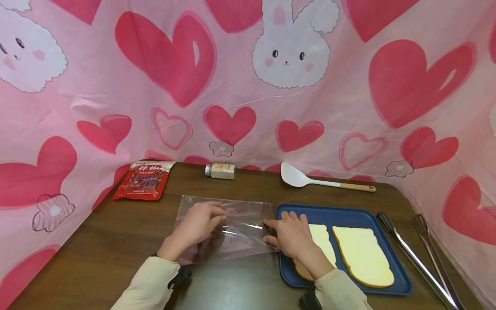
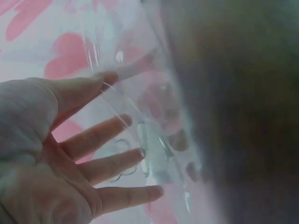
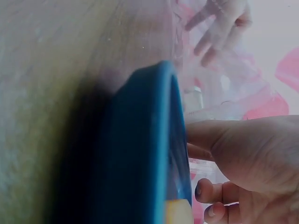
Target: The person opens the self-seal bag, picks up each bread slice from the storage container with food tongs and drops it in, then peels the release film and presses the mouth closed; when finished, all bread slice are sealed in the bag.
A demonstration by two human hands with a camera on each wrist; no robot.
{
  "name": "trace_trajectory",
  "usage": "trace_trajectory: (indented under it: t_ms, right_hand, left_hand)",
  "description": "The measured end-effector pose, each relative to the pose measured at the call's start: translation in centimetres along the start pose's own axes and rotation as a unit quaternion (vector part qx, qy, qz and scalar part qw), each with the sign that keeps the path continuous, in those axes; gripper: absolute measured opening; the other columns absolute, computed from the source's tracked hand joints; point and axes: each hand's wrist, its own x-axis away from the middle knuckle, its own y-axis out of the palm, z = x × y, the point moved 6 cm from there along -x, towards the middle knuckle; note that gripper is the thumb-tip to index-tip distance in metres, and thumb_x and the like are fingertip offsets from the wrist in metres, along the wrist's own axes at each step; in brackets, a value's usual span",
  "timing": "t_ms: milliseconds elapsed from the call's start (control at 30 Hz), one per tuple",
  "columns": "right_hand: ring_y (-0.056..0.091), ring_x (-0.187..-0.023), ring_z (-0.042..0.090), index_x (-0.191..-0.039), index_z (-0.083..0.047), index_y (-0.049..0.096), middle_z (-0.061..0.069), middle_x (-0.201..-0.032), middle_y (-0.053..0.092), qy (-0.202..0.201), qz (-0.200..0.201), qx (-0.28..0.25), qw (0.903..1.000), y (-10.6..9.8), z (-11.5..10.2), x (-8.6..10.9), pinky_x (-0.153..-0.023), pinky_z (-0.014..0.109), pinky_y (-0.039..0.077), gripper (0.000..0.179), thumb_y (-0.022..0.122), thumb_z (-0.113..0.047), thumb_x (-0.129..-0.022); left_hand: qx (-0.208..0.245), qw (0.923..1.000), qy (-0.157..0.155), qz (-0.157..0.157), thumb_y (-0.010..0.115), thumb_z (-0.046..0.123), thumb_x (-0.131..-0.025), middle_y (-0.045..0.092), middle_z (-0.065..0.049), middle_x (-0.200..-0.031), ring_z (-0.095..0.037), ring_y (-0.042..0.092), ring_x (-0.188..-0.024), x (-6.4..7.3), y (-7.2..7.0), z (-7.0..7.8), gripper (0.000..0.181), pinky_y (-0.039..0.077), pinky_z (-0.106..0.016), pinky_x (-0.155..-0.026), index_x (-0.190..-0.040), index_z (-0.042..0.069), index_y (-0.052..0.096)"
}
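A clear plastic sheet (image 1: 244, 215) spans the space between my hands, creased and shiny; whether it is a bag or a single layer, I cannot tell. On its left side, my left hand (image 1: 201, 221) holds it between thumb and forefinger, and the left wrist view shows the other fingers (image 2: 112, 167) spread out straight. My right hand (image 1: 292, 234) grips the sheet's right edge with thumb and forefinger, above the left side of a blue tray (image 1: 348, 210). Two bread slices (image 1: 364, 256) lie on that tray, the left one partly hidden under my right hand and wrist.
A red food packet (image 1: 143, 181) lies at the back left. Near the back edge are a seasoning jar (image 1: 222, 171) on its side and a white spatula (image 1: 298, 175) with a wooden handle. Metal tongs (image 1: 414, 254) lie right of the tray. Patterned pink cloth (image 1: 240, 77) surrounds the table.
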Motion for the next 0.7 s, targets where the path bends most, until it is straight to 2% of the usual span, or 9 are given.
trace_trajectory:
  t_ms: [67,200,367,433,533,700]
  right_hand:
    - [0.041,-0.077,0.021,-0.131,-0.031,0.076,0.002,-0.084,0.054,0.001,-0.006,-0.003,1.0000,-0.1,0.1,0.0,-0.069,0.038,0.028,0.045,0.082,-0.048,-0.090]
    - [0.042,-0.077,0.021,-0.131,-0.032,0.076,0.002,-0.085,0.056,0.001,-0.010,-0.008,0.9999,-0.2,0.2,-0.1,-0.069,0.038,0.029,0.044,0.083,-0.046,-0.089]
    - [0.045,-0.080,0.020,-0.129,-0.032,0.077,0.001,-0.087,0.058,0.001,-0.014,-0.017,0.9998,-0.2,0.5,-0.2,-0.071,0.038,0.032,0.045,0.084,-0.046,-0.087]
    - [0.046,-0.081,0.020,-0.128,-0.032,0.077,0.001,-0.087,0.059,0.001,-0.015,-0.020,0.9997,-0.3,0.6,-0.2,-0.071,0.038,0.033,0.044,0.085,-0.045,-0.087]
    - [0.047,-0.081,0.020,-0.128,-0.031,0.077,0.001,-0.087,0.061,-0.002,-0.016,-0.022,0.9996,-0.2,0.7,-0.2,-0.071,0.038,0.034,0.044,0.086,-0.044,-0.086]
    - [0.047,-0.079,0.018,-0.130,-0.032,0.076,0.000,-0.090,0.064,-0.008,-0.013,-0.039,0.9991,-0.3,0.8,0.0,-0.068,0.037,0.033,0.047,0.085,-0.046,-0.087]
  left_hand:
    - [0.026,0.9997,-0.005,-0.002,0.074,0.015,-0.099,0.072,-0.014,-0.137,-0.038,0.066,-0.131,0.2,-0.9,-0.1,0.017,0.050,-0.060,-0.111,-0.113,0.013,0.084]
    - [0.057,0.9982,0.003,0.016,0.073,0.015,-0.100,0.066,-0.018,-0.145,-0.042,0.065,-0.131,0.4,-2.5,0.0,0.018,0.052,-0.061,-0.108,-0.115,0.015,0.083]
    - [0.084,0.9962,-0.012,0.019,0.074,0.014,-0.099,0.063,-0.017,-0.150,-0.044,0.060,-0.137,0.4,-3.4,0.0,0.019,0.048,-0.065,-0.112,-0.115,0.016,0.083]
    - [0.085,0.9961,-0.017,0.016,0.074,0.014,-0.098,0.063,-0.016,-0.150,-0.044,0.058,-0.139,0.4,-3.4,0.0,0.019,0.046,-0.066,-0.113,-0.115,0.016,0.083]
    - [0.077,0.9969,-0.008,0.012,0.074,0.015,-0.099,0.066,-0.016,-0.146,-0.042,0.063,-0.134,0.4,-3.0,0.3,0.018,0.048,-0.064,-0.111,-0.115,0.015,0.083]
    - [0.041,0.9992,0.000,0.002,0.073,0.016,-0.100,0.070,-0.014,-0.140,-0.040,0.066,-0.130,0.6,-1.8,0.2,0.020,0.050,-0.062,-0.110,-0.118,0.016,0.082]
